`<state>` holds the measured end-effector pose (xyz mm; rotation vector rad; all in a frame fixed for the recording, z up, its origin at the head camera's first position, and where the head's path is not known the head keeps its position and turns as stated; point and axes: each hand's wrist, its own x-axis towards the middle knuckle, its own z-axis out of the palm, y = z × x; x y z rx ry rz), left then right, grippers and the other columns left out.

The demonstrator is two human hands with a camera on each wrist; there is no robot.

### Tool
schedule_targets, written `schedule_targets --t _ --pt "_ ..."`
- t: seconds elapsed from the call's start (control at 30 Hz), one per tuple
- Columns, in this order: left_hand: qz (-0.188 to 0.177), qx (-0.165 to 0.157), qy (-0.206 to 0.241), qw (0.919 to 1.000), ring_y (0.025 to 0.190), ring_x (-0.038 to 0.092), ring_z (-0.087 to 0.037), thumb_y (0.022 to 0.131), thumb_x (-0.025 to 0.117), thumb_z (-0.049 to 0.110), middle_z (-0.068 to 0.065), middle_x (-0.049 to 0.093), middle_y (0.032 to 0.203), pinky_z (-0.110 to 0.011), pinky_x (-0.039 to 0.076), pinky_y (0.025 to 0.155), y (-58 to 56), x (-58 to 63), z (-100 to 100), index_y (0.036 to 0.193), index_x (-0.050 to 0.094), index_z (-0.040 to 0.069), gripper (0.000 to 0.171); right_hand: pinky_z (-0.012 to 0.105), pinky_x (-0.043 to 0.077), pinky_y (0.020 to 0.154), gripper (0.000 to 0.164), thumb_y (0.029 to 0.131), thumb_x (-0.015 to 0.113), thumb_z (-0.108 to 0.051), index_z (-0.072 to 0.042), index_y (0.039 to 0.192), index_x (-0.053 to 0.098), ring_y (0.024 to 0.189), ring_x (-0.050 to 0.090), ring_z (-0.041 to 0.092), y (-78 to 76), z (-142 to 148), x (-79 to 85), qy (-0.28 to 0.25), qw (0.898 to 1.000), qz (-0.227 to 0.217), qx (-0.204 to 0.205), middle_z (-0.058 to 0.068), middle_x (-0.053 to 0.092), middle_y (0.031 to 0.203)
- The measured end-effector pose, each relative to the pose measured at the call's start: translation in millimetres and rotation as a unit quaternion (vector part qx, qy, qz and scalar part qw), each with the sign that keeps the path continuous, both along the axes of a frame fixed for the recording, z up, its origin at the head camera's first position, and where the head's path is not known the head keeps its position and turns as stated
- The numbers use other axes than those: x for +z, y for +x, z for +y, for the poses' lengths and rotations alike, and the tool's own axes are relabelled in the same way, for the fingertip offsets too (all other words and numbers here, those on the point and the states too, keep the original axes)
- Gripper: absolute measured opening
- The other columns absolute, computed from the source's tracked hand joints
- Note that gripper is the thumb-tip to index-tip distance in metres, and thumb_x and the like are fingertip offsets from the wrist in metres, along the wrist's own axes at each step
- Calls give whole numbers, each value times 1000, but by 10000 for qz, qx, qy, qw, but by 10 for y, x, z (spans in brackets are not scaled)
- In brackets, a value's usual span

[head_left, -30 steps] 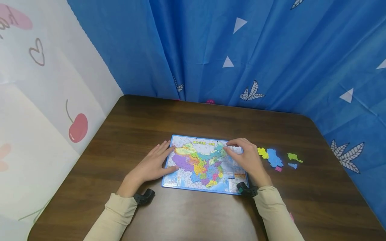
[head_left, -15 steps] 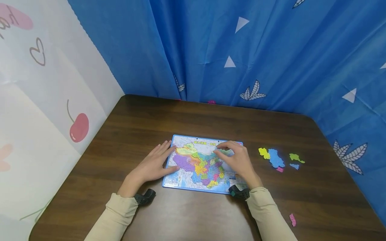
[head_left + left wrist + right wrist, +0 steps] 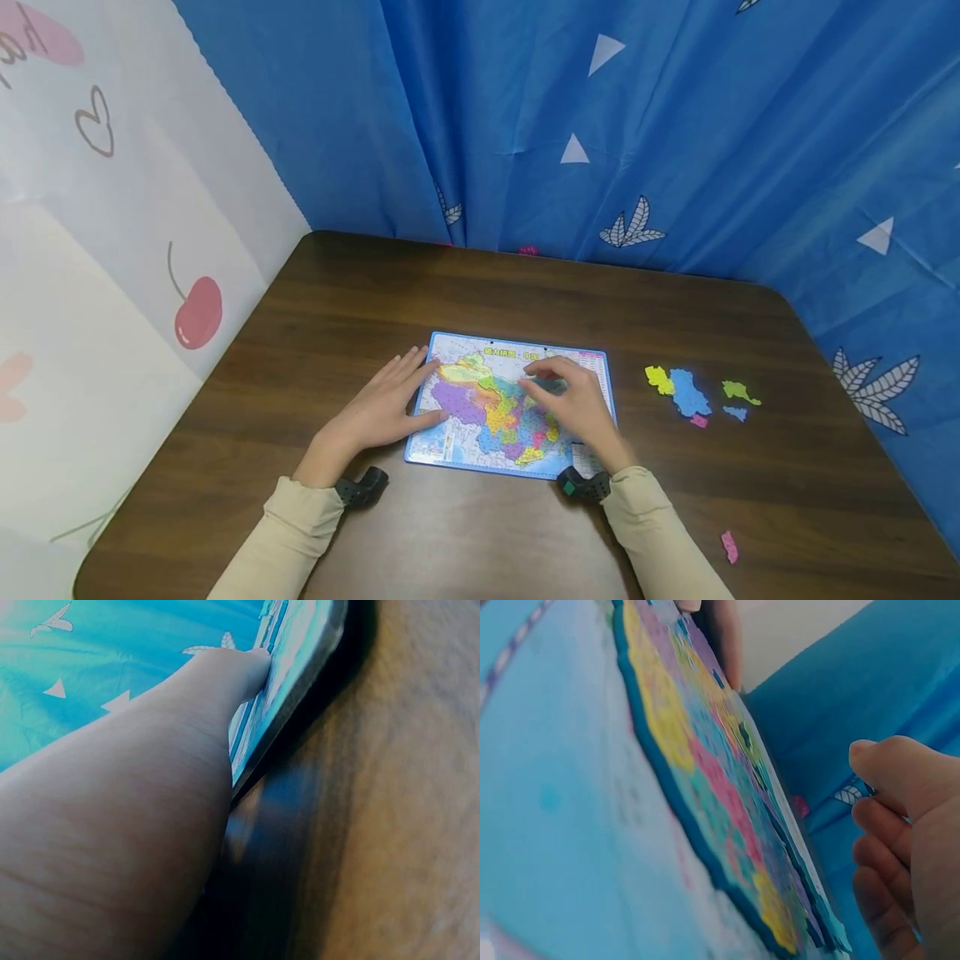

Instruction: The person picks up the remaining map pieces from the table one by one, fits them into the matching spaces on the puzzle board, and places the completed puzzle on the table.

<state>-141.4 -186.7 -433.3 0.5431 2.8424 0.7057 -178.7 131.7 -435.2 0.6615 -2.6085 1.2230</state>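
Observation:
A map puzzle board [image 3: 465,454] with a blue border and many-coloured pieces lies on the table before me. My left hand [image 3: 386,407] rests on its left edge, fingers spread and thumb reaching onto the map. In the left wrist view the thumb [image 3: 251,669] lies at the board's edge. Over the upper right of the map is my right hand [image 3: 573,400], index finger and thumb bent toward each other. The right wrist view has its fingers [image 3: 885,840] curled above the raised puzzle pieces [image 3: 724,780]; I cannot tell whether a small piece is between the tips.
Right of the board lie loose puzzle pieces: a yellow one [image 3: 660,381], a large blue one [image 3: 687,392], a green one [image 3: 738,392], a small blue one [image 3: 736,412] and a pink one [image 3: 699,422]. Another pink piece [image 3: 729,547] lies nearer the front. A blue curtain [image 3: 495,125] hangs behind the table.
My right hand has moved left across the upper part of the map, uncovering the board's right edge and the near pink piece. The left hand has stayed in place.

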Motion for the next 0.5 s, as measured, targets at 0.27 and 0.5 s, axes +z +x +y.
schedule_targets --t 0.27,0.5 --pt "-64 -19 20 10000 160 13 -33 93 64 61 -15 20 171 -52 13 130 19 7 4 160 36 9 90 27 58 73 18 86 86 -23 -16 102 79 80 66 8 12 -21 -110 -72 9999 -69 135 -7 73 90" --pt "-81 17 -14 10000 161 11 -31 93 64 61 -13 19 172 -49 12 130 -5 35 18 161 36 10 90 23 54 68 19 87 85 -25 -17 103 80 77 60 7 1 -18 -87 286 9986 -281 335 -9 72 92"
